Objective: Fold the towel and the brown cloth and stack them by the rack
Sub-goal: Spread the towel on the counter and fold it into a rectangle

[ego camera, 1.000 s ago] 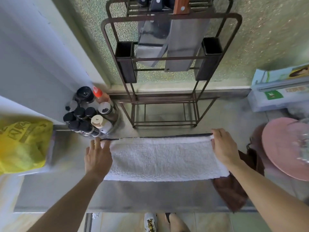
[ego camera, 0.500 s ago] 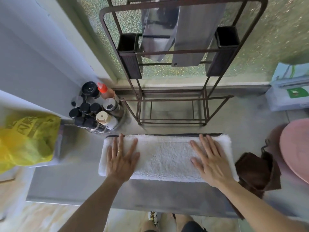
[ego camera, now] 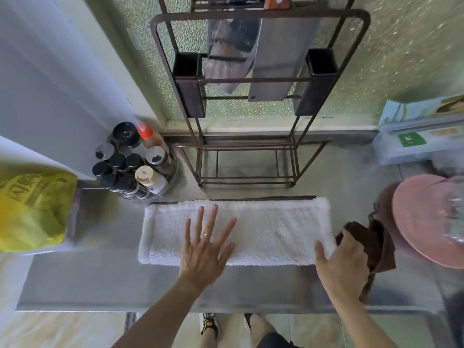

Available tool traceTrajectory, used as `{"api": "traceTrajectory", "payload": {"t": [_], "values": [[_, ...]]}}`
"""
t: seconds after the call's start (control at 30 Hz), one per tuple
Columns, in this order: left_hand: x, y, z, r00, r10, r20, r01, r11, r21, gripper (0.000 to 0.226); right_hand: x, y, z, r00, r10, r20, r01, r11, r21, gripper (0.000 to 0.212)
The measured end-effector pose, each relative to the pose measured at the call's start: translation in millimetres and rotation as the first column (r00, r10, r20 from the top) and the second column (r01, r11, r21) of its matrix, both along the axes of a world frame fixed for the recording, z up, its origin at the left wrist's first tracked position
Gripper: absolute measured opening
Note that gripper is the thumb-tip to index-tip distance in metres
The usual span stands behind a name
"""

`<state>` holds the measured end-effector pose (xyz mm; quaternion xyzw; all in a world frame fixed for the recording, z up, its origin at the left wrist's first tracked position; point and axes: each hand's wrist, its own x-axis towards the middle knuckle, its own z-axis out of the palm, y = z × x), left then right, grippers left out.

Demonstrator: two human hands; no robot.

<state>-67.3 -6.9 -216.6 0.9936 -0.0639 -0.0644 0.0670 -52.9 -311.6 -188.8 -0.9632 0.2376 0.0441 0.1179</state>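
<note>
A white fluffy towel (ego camera: 263, 227) lies folded into a long strip on the steel counter, just in front of the dark metal rack (ego camera: 248, 156). My left hand (ego camera: 206, 244) rests flat on the towel's middle-left, fingers spread. My right hand (ego camera: 341, 264) is at the towel's right end, its thumb on the towel and its fingers curled around that edge. Beside that hand, to the right, sits the crumpled brown cloth (ego camera: 369, 244), partly hidden by the hand.
A cluster of condiment bottles (ego camera: 133, 164) stands left of the rack. A yellow plastic bag (ego camera: 32, 209) lies at far left. A pink round lid (ego camera: 426, 222) and a boxed wrap dispenser (ego camera: 421, 139) are at the right. Cleavers hang in the rack.
My left hand slid right toward the towel's middle. My right hand moved from flat on the towel to its right end, curling around the edge by the brown cloth.
</note>
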Motion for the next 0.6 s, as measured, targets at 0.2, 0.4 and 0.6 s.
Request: {"api": "traceTrajectory", "payload": {"t": [0.2,0.4,0.6], "values": [[7.5,-16.3,-23.1,0.984,0.037,-0.174,-0.037,0.999,0.002,0.064,-3.3,3.4,-4.8,0.95,-0.307,-0.053,0.309,0.909,0.28,0.059],[-1.8,3.6,4.8,0.982,0.138,-0.131,-0.168,0.953,-0.253,0.056,4.2,60.3,20.1,0.958,-0.239,0.161,0.163,0.909,0.383,0.021],[-10.6,62.9,53.2,0.796,0.542,-0.269,-0.568,0.516,-0.641,0.044,-15.6,199.9,53.2,0.92,0.07,0.386,-0.271,0.825,0.496,0.03]]}}
